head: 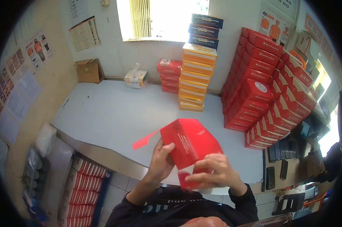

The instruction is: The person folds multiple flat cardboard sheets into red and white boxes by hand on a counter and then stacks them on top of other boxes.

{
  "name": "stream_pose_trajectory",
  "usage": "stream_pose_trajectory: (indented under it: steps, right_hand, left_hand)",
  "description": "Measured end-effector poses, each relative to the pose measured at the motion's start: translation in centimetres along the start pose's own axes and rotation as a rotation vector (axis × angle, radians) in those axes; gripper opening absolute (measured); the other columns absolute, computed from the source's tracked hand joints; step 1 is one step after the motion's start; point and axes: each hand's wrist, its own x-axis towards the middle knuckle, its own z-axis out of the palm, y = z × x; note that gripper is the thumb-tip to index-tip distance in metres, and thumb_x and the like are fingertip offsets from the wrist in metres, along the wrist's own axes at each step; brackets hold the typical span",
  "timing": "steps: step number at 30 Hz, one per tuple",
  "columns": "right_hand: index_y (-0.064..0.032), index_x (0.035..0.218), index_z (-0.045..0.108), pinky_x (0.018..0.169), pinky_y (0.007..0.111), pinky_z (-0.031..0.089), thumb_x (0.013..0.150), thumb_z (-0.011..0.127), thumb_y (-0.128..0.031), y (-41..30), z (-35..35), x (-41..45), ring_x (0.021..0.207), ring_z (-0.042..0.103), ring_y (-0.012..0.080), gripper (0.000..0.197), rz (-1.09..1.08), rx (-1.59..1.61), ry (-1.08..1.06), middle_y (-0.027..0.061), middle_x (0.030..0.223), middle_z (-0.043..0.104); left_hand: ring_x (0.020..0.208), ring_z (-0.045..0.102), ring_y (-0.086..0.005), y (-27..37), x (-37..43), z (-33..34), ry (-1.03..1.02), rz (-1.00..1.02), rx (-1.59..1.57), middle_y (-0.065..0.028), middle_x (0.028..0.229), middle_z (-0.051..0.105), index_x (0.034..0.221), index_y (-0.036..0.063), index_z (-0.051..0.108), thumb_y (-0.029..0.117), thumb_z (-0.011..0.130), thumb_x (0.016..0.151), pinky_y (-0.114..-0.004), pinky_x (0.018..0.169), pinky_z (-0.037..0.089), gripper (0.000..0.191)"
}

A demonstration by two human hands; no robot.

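A red cardboard box (185, 139), partly folded, is held up between both hands above the near edge of the white table (111, 113). My left hand (162, 159) grips its left side, thumb on the printed face. A red flap sticks out from that side towards the left. Around the box's lower end curl the fingers of my right hand (213, 171), by a flap with a pale inner face. The underside of the box is hidden from view.
Stacked yellow boxes (198, 68), with dark blue boxes (203, 41) on top, stand near the window. Tall stacks of red boxes (253, 96) fill the right side. A brown carton (89, 71) sits at the back left. Flat red-and-white cartons (84, 184) are shelved below. Phones (270, 177) lie at right, near another person (330, 164).
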Motion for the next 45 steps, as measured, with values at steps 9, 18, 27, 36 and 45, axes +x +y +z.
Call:
stream_pose_trajectory:
  steps: [9, 18, 27, 36, 45]
  right_hand:
    - [-0.0033, 0.102, 0.062, 0.048, 0.034, 0.044, 0.068, 0.072, 0.001, 2.8, 4.1, 0.3, 0.056, 0.057, 0.0218, 0.035, 0.341, -0.237, 0.355, 0.008, 0.068, 0.053]
    - [-0.0079, 0.095, 0.062, 0.06, 0.034, 0.049, 0.07, 0.077, -0.015, 4.0, 4.3, -0.5, 0.066, 0.059, 0.0234, 0.029, 0.332, -0.323, 0.458, 0.0056, 0.082, 0.063]
    - [-0.0016, 0.129, 0.046, 0.101, 0.033, 0.036, 0.094, 0.054, -0.034, 10.4, 5.3, -11.6, 0.118, 0.05, 0.0254, 0.049, 1.0, 0.57, 0.252, 0.0198, 0.116, 0.059]
    - [0.0056, 0.136, 0.039, 0.105, 0.032, 0.032, 0.099, 0.021, -0.055, 12.8, 8.6, -18.8, 0.125, 0.044, 0.0252, 0.073, 1.495, 0.964, 0.209, 0.0205, 0.136, 0.045]
    - [-0.0019, 0.128, 0.051, 0.091, 0.033, 0.045, 0.099, 0.034, -0.046, 10.5, 9.8, -17.6, 0.108, 0.058, 0.0238, 0.055, 1.285, 0.16, 0.13, 0.0148, 0.116, 0.061]
  left_hand:
    - [0.088, 0.065, -0.016, -1.3, 0.0, 2.7, 0.175, 0.498, 0.705, -0.01, 0.104, 0.062, 0.114, -0.0001, 0.052, 0.009, 0.053, 0.094, -0.029, 0.072, 0.058, 0.023]
    - [0.09, 0.061, -0.0145, -1.4, -1.5, -1.9, -0.304, 0.313, 1.213, -0.0091, 0.108, 0.061, 0.119, 0.0053, 0.05, 0.015, 0.061, 0.089, -0.027, 0.077, 0.051, 0.033]
    - [0.116, 0.05, -0.0167, -1.1, -1.7, -6.9, -0.602, 0.197, 1.591, -0.0077, 0.126, 0.055, 0.128, 0.0141, 0.05, 0.026, 0.067, 0.085, -0.035, 0.094, 0.042, 0.047]
    - [0.129, 0.041, -0.0173, -0.1, -1.1, -9.2, -0.962, 0.269, 1.88, -0.0026, 0.14, 0.044, 0.134, 0.0241, 0.048, 0.05, 0.061, 0.084, -0.037, 0.105, 0.033, 0.057]
    - [0.076, 0.052, -0.0081, -2.6, -1.9, -7.5, -0.868, 0.658, 1.876, 0.0066, 0.067, 0.052, 0.083, 0.0181, 0.057, 0.017, 0.058, 0.085, -0.032, 0.079, 0.037, 0.002]
